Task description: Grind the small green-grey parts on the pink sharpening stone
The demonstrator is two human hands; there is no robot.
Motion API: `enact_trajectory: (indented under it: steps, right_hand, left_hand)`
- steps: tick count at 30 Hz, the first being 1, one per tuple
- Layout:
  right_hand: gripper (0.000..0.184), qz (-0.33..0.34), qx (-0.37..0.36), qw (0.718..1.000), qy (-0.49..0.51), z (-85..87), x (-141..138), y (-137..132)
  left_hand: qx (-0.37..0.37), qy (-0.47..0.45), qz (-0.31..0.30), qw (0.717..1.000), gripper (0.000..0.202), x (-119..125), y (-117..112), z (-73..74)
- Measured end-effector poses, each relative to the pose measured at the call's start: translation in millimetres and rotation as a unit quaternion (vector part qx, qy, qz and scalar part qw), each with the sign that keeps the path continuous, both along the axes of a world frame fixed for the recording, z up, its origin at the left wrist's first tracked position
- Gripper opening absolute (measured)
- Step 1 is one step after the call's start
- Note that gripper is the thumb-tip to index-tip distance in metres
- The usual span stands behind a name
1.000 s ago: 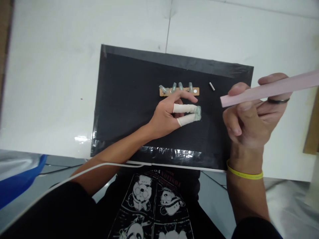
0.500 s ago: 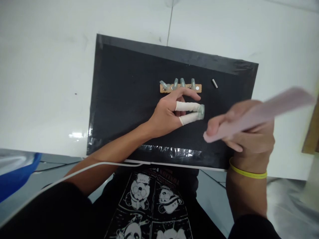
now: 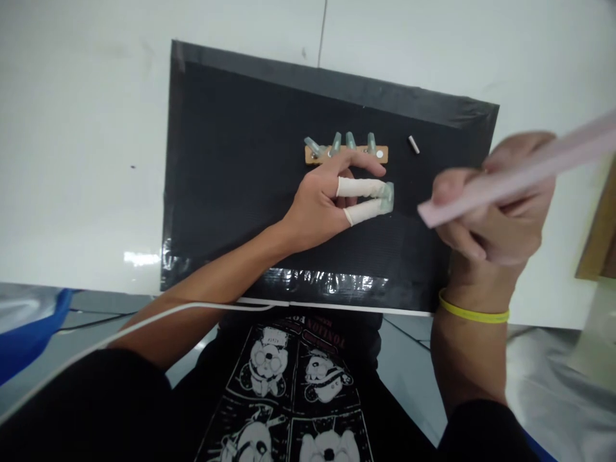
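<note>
Over the black mat (image 3: 231,147), my left hand (image 3: 320,202) pinches a pale green false nail (image 3: 387,197) between two fingertips covered in white finger cots (image 3: 360,187). My right hand (image 3: 500,199) is closed around a pink nail file (image 3: 514,179), whose far end runs out of view on the right. The near end of the file is raised and apart from the false nail. Just behind my left hand lies a small wooden strip (image 3: 346,154) carrying several more green false nails (image 3: 335,142); my fingers cover part of its front edge.
A small metallic cylinder (image 3: 414,145) lies on the mat to the right of the strip. The mat rests on a white table (image 3: 86,160). A white cable (image 3: 192,308) runs along the table's front edge past my left forearm. Brown material (image 3: 597,237) shows at far right.
My right hand has moved away to the right and up with the nail file. My left hand keeps its pinch on the false nail, while the whole view has shifted slightly.
</note>
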State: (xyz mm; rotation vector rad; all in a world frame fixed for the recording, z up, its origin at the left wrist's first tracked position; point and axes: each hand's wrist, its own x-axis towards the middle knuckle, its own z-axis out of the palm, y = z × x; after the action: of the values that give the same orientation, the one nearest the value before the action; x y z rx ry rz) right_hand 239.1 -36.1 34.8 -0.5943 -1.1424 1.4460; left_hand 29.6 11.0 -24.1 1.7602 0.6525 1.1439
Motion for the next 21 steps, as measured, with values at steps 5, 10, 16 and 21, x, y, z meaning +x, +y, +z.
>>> enact_trajectory:
  steps: [5, 10, 16, 21]
  right_hand:
    - [0.028, 0.039, -0.011, 0.999, 0.000, -0.8, 0, 1]
    - [0.023, -0.009, 0.001, 1.000, 0.007, -2.3, -3, 5]
    - [0.023, -0.019, 0.004, 1.000, -0.005, -8.6, -1, 11]
    - [0.035, 0.104, -0.003, 0.993, -0.050, -9.0, 4, 4]
  left_hand:
    - [0.000, 0.025, 0.001, 1.000, 0.022, -1, 0, -0.4]
    - [-0.008, 0.040, 0.004, 0.999, 0.025, -1, 0, 1.6]
    - [0.001, 0.047, -0.004, 0.999, 0.025, -1, 0, 2.2]
    - [0.013, 0.057, -0.008, 0.998, 0.025, -1, 0, 0.9]
